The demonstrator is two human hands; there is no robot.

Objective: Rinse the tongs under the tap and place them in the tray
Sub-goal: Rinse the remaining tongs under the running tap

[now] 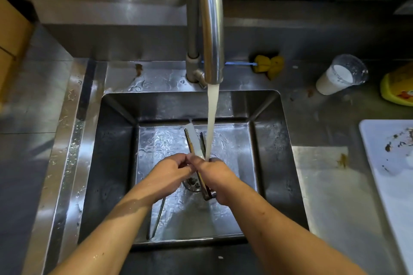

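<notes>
Stainless steel counter fills my view, with a square sink (116,163) sunk into the middle of it. I see the tongs (194,140) over the basin at the centre, arms pointing toward 12 o'clock and hinge end toward 6. The left hand (172,169) has its fingers curled onto the tongs from the 9 o'clock side. The right hand (214,176) is wrapped round the handle part from the 3 o'clock side, and the two hands touch at the fingertips.

The water stream (211,123) falls from the tap (212,29) at 12 o'clock and lands where the right hand meets the tongs. Under the hands I can make out the drain (193,185), and at 7 o'clock a thin dark utensil (158,216) lies on the wet sink floor, partly hidden by the left forearm.

On the counter at 1 o'clock sits a yellow cloth (269,66); at 2 o'clock is a plastic cup (342,75) of white liquid, with a yellow container (397,89) just beyond it at the frame's edge. At 3 o'clock lies the white tray (393,185), speckled with dark crumbs, well apart from the tongs. A cardboard box (11,47) stands at 10 o'clock.
</notes>
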